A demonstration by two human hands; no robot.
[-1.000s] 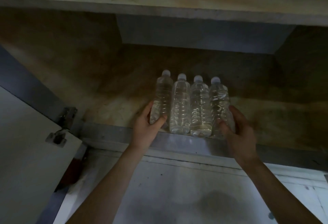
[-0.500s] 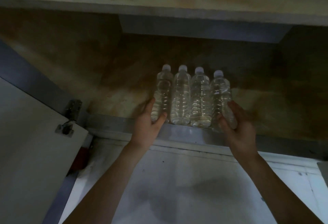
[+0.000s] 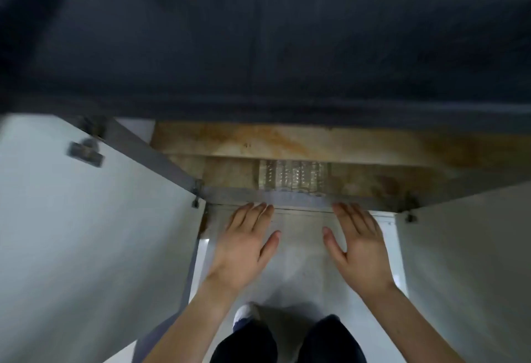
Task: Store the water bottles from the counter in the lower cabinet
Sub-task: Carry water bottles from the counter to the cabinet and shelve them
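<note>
Several clear water bottles (image 3: 293,175) stand side by side just inside the lower cabinet (image 3: 230,173), close to its front sill (image 3: 235,196). Only their lower bodies show; the dark countertop (image 3: 258,46) hides the tops. My left hand (image 3: 244,244) hovers outside the cabinet, below the sill and left of the bottles, fingers spread and empty. My right hand (image 3: 359,244) mirrors it on the right, also spread and holding nothing. Neither hand touches a bottle.
The left cabinet door (image 3: 86,233) and the right cabinet door (image 3: 465,262) both stand wide open on either side of my arms. Pale floor (image 3: 301,270) lies beneath my hands. My dark trouser legs and a white shoe (image 3: 244,312) show at the bottom.
Both hands have let go of the outer bottles and drawn back out of the cabinet. My view has risen, so the countertop now fills the top and covers the bottle tops.
</note>
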